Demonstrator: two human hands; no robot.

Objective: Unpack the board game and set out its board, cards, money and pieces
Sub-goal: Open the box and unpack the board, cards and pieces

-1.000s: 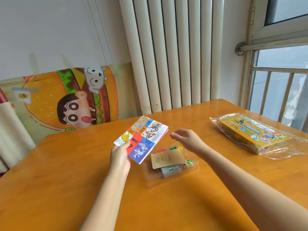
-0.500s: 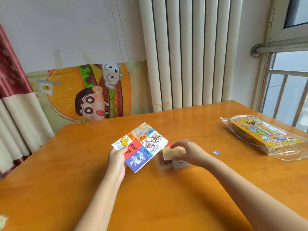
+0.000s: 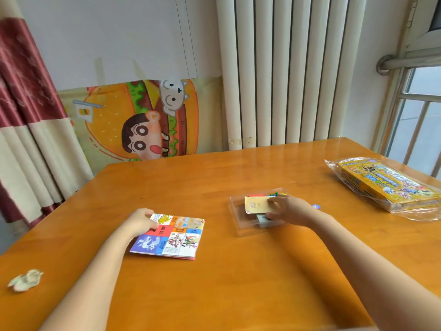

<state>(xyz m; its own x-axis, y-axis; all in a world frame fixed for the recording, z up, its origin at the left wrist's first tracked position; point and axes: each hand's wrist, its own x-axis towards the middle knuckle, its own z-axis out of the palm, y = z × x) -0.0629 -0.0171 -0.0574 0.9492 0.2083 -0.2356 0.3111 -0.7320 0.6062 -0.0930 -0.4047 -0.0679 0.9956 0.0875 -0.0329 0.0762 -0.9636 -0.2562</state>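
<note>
The folded game board (image 3: 177,236), printed in bright squares, lies flat on the wooden table (image 3: 238,283) left of centre. My left hand (image 3: 139,222) rests on its upper left corner. A clear plastic tray (image 3: 238,223) right of centre holds money, cards and small coloured pieces (image 3: 276,194). Over this tray my right hand (image 3: 284,209) pinches a stack of beige cards (image 3: 256,204) by its right end. The yellow game box (image 3: 386,185) lies in its clear wrapper at the far right.
A crumpled scrap of paper (image 3: 25,280) lies near the table's left edge. A tiny blue bit (image 3: 316,206) sits right of the tray. A radiator, a cartoon poster and a curtain stand behind the table.
My left hand has lowered the folded board from the air onto the table and moved it left. My right hand has closed on the beige cards over the tray. The view has shifted right.
</note>
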